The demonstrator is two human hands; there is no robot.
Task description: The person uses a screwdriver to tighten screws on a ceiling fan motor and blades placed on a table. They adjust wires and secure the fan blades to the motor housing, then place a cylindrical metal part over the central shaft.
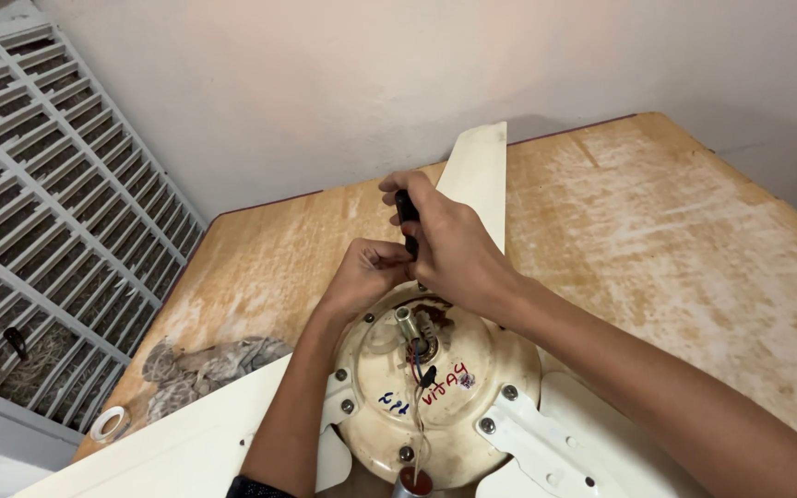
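Observation:
A cream ceiling fan lies on the worn wooden table (675, 231). Its round motor housing (449, 406) faces up, with a short metal shaft and thin wires at the centre. My right hand (449, 244) is closed around the black handle of a screwdriver (406, 210), held upright at the far rim of the housing. My left hand (362, 277) is beside it, its fingers pinched low at the tool's shaft where it meets the housing. The tool's tip is hidden by both hands. One fan blade (477, 180) points away toward the wall.
A white slatted cooler grille (48, 212) stands at the left, next to the table. A crumpled grey rag (205, 364) and a roll of white tape (108, 424) lie at the table's near left. Two more blades spread toward me. A pale wall stands behind.

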